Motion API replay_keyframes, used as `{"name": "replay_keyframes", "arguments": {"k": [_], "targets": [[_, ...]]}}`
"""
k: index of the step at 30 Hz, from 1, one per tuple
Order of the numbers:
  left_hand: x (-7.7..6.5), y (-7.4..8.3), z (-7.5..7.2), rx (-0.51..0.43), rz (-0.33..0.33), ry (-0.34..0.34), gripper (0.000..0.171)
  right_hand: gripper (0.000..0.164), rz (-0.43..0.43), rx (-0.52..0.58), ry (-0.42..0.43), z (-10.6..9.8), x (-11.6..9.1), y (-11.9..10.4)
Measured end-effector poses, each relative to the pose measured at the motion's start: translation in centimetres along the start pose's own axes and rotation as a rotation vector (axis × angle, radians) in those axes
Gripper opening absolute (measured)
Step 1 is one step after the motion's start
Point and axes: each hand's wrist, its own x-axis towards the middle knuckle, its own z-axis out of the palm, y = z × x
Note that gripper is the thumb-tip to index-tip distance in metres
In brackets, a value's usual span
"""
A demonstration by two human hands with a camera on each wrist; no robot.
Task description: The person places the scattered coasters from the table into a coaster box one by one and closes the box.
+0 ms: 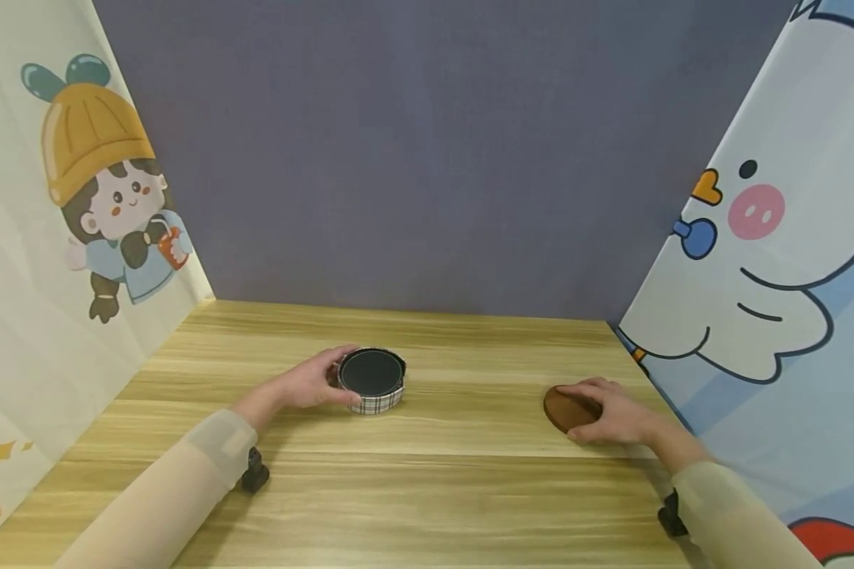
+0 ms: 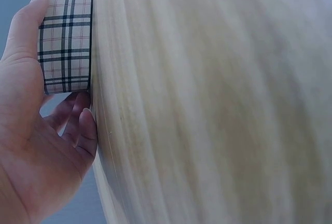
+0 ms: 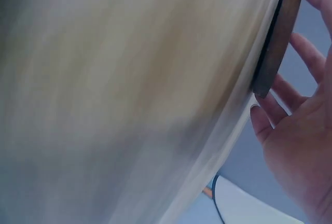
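Observation:
On the left of the tabletop in the head view, a low round box [image 1: 372,374] has a black top and a white-and-black plaid side. My left hand [image 1: 307,384] holds it by the left side, thumb toward the front. The left wrist view shows the thumb against the plaid band [image 2: 66,42], with other fingers partly hidden beyond it. To the right lies a flat brown disc [image 1: 568,408]. My right hand [image 1: 617,414] grips its right edge between thumb and fingers. In the right wrist view, the disc's edge [image 3: 280,42] is brown with a dark underside, close against the table.
The wood-grain tabletop [image 1: 462,490] runs back to a grey-blue partition [image 1: 413,158]. Printed cloth walls stand at the left [image 1: 14,316] and right [image 1: 811,442]. A wide stretch of table separates the two hands.

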Motion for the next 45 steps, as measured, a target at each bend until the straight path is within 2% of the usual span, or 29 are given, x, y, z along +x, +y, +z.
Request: {"name": "replay_keyframes", "arguments": {"k": [8,28,45], "targets": [[0.0,-0.1,0.1,-0.004,-0.003,-0.001,0.109,0.084,-0.037,-0.003,0.015,0.8,1.8,-2.1],[0.1,-0.1,0.0,-0.001,0.015,-0.003,0.108,0.082,-0.107,0.054,-0.04,3.0,7.4,-9.5],[0.1,0.2,0.0,0.007,0.024,-0.004,0.109,0.079,-0.19,0.029,0.076,4.3,11.9,-15.0]]}}
